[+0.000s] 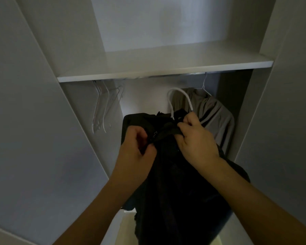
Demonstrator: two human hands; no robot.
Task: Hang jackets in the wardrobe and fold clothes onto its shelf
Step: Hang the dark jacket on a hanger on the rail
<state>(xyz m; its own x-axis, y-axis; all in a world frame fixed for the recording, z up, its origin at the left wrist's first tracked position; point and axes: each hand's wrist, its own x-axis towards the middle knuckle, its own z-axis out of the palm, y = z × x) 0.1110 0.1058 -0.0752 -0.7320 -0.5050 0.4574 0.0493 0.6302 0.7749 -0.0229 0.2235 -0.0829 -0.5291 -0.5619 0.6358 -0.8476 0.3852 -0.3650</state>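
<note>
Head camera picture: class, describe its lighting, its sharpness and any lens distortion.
Head view: dim light; the black fabric jacket is nearly detailless, while the white wardrobe shelf and back wall above are brightest. Head view: the wide lens bows the pale wardrobe side panels. Head view: the thin empty wire hangers look soft and faint.

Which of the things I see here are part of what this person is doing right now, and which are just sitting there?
In use:
- dark black jacket, gripped by the left hand and the right hand
- white curved hanger hook, rising from the jacket's collar

Just there:
- empty thin wire hangers on the rail at left
- grey-beige garment already hung
- white wardrobe shelf
</note>
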